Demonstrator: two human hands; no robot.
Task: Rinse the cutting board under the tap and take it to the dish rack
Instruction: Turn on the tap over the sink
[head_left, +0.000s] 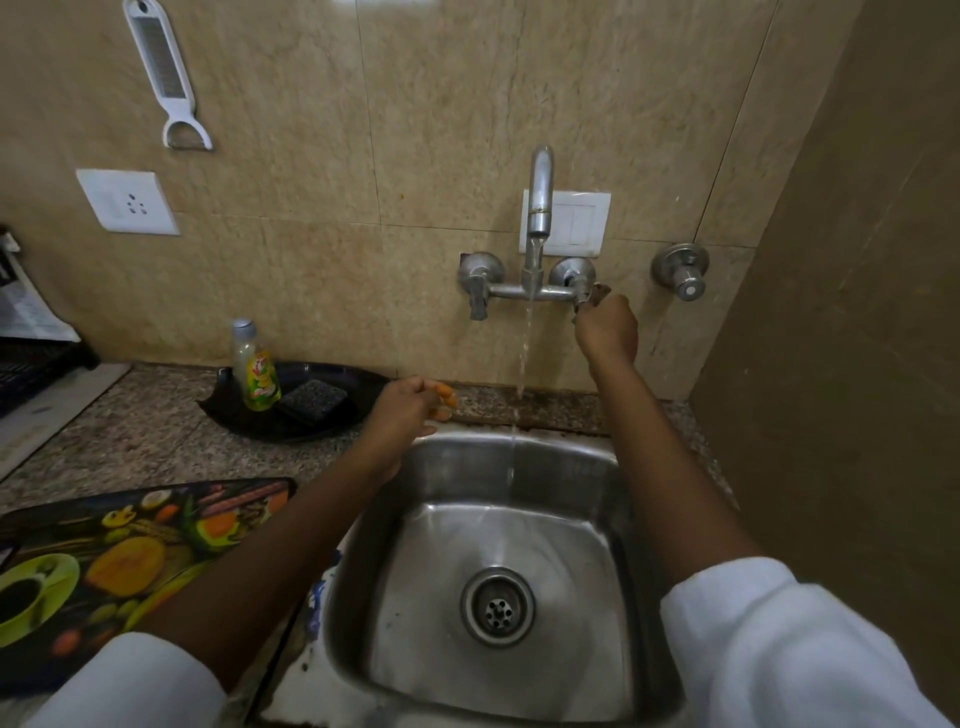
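Observation:
The cutting board (130, 551), dark with a print of fruit and a green cup, lies flat on the granite counter left of the steel sink (498, 561). My left forearm crosses above its right edge. My left hand (410, 410) hovers over the sink's back left corner, fingers loosely curled, nothing in it. My right hand (605, 327) is closed on the right handle of the wall tap (540, 208). A thin stream of water falls from the spout into the sink. The black dish rack (31, 364) shows at the far left edge.
A black tray (311, 421) behind the board holds a dish soap bottle (257, 371) and a dark scrub sponge (314, 400). A white grater (166, 78) hangs on the tiled wall above a socket (127, 200). A brown wall closes the right side.

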